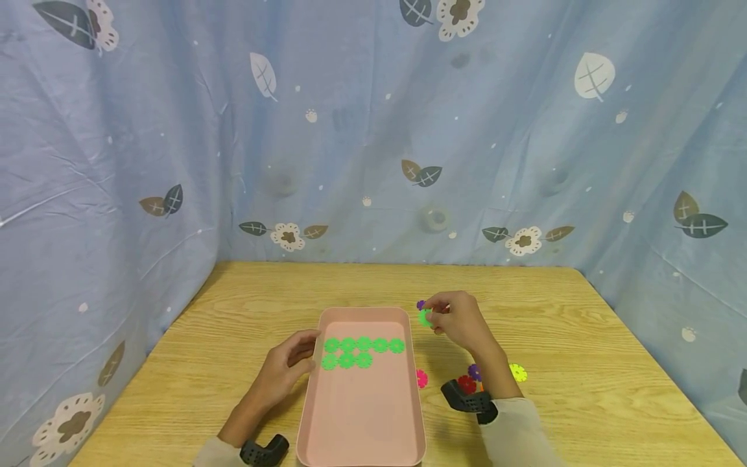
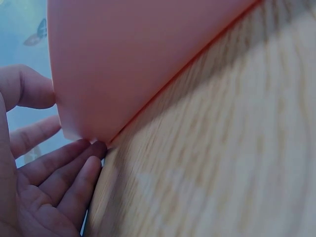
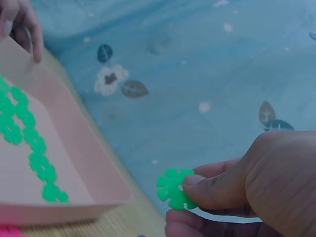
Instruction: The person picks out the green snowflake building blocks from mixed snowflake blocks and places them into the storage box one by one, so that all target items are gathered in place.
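A pink tray point(image 1: 364, 415) lies on the wooden table. Inside it, notched green snowflake discs point(image 1: 364, 344) sit in two rows toward the far end, the back row longer. My left hand point(image 1: 288, 363) rests against the tray's left side, thumb and fingertips spread along the outer wall point(image 2: 123, 59). Right of the tray's far corner, my right hand point(image 1: 461, 318) pinches another green snowflake disc point(image 3: 174, 188) between thumb and fingers, held up above the table. A purple disc point(image 1: 421, 304) shows just beyond that hand.
Loose discs lie right of the tray: a pink one point(image 1: 422, 379) by its wall, a red one point(image 1: 467, 384), a purple one point(image 1: 474, 371) and a yellow one point(image 1: 518, 372) around my right forearm. A blue patterned curtain point(image 1: 362, 130) hangs behind the table point(image 1: 262, 285).
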Action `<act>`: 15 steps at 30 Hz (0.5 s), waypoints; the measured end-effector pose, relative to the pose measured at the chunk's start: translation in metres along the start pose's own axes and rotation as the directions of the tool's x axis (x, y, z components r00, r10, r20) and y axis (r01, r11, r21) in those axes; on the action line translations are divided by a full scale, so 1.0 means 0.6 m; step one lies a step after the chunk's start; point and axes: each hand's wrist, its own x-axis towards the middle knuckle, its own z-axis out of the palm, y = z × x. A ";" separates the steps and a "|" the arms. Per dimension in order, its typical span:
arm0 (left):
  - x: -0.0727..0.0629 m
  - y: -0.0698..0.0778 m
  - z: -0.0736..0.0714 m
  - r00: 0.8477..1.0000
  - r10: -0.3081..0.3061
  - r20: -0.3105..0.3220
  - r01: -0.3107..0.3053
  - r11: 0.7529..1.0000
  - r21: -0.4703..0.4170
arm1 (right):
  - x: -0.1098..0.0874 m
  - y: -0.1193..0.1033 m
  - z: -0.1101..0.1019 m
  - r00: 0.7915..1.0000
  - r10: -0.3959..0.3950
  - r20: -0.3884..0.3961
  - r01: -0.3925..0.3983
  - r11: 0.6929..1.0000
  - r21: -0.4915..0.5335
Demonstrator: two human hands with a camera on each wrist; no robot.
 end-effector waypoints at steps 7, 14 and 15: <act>-0.001 -0.002 -0.001 1.000 0.018 0.011 -0.017 1.000 -0.007 | 0.001 -0.017 0.038 0.997 0.030 0.071 -0.034 0.998 0.048; 0.000 -0.002 0.001 1.000 -0.008 0.004 0.008 1.000 -0.001 | 0.001 -0.031 0.076 0.991 -0.012 0.131 0.015 1.000 -0.019; 0.000 -0.002 0.000 1.000 -0.005 0.004 0.005 1.000 0.001 | 0.001 -0.033 0.080 0.990 -0.018 0.142 0.023 0.999 -0.038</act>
